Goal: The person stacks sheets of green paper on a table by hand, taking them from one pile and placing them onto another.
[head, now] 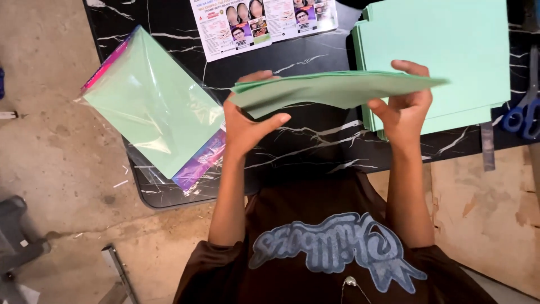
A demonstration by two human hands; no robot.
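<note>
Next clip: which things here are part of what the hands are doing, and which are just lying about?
In hand:
- green paper sheets, held edge-on above the table
- left hand
- right hand

Lying about:
- green paper stack
- plastic packet of coloured paper
- printed leaflet
- blue-handled scissors
- black marble table

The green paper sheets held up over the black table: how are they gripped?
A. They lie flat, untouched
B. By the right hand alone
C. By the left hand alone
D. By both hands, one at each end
D: the left hand and right hand each grip one end of the green paper sheets.
</note>
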